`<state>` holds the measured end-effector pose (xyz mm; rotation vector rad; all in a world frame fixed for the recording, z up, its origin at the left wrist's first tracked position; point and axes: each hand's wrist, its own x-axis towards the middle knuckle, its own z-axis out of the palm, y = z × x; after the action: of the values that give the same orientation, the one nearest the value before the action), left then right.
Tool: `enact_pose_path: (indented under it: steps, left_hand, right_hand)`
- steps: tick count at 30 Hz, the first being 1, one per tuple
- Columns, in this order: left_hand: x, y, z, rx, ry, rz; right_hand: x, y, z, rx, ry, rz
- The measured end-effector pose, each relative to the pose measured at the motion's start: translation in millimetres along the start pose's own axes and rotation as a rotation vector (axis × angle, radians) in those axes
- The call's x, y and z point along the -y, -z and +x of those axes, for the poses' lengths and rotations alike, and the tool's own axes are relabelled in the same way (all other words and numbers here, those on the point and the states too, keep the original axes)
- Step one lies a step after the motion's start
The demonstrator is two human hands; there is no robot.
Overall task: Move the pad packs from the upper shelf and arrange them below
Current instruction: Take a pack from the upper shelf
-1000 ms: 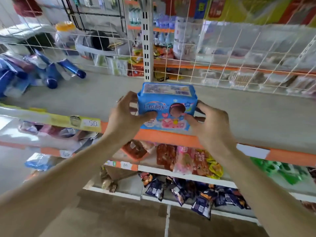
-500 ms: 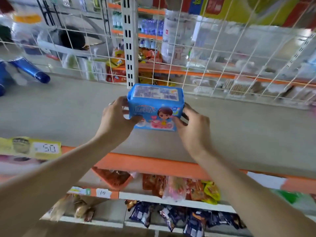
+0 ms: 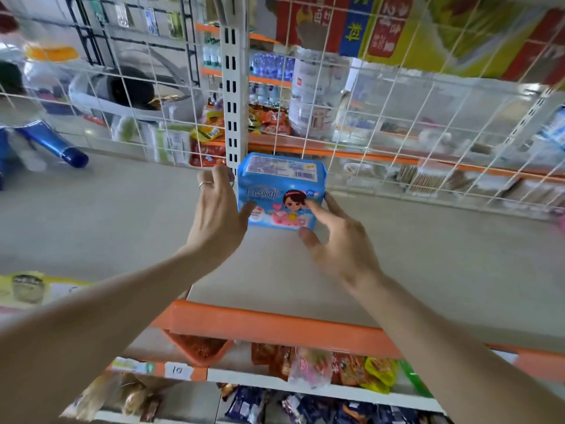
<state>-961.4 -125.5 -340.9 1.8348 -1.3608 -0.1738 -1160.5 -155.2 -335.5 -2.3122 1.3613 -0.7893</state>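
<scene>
Head view. Since a second ago the pad pack has gone from above the orange front edge to the far side of the grey shelf, and the right hand's grip has loosened.

The pack is now standing upright, cartoon face toward the camera and barcode label on top. It is sitting just in front of the wire mesh, right beside the white slotted upright. Whether its base is fully resting on the shelf I cannot tell.

The left hand, wearing a ring, is gripping the pack's left end, with the thumb pressing on the front face and the fingers curling round behind.

The right hand is lying spread and nearly straight. Its index finger is touching the front face, the thumb is meeting the near right corner, and nothing is being clasped.

A blue tube is lying far left on the same shelf. Snack packets are hanging under the near edge on the shelf below.
</scene>
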Motion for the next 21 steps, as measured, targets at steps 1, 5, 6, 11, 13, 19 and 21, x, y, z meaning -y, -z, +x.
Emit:
enact_pose_path:
  steps: [1,5,6,11,13,19,21]
  left_hand:
    - [-1.4,0.1,-5.3,0.017,-0.062,0.029]
    - [2.2,-2.1,-9.9,0.161,-0.153,0.187]
    - [3.1,-3.1,-6.1,0.183,-0.136,0.214]
    - [8.4,-10.8,14.6,0.285,-0.108,0.29]
    - [11.9,-14.1,20.4,0.333,-0.104,0.356]
    - [12.6,-15.0,33.5,0.397,-0.082,0.49]
    - [10.7,-15.1,37.2,0.411,-0.084,0.534]
  right_hand:
    - [0.3,-0.5,1.8,0.039,-0.028,-0.023]
    - [-1.3,-2.7,9.0,0.097,-0.061,-0.093]
    - [-2.6,-3.8,12.0,0.12,-0.065,-0.115]
    - [-6.8,-5.8,34.6,0.202,-0.083,-0.172]
    - [-8.6,-5.3,43.0,0.239,-0.093,-0.175]
    - [-12.2,-1.0,67.7,0.366,-0.09,-0.138]
    - [-10.7,1.3,73.6,0.376,-0.092,-0.135]
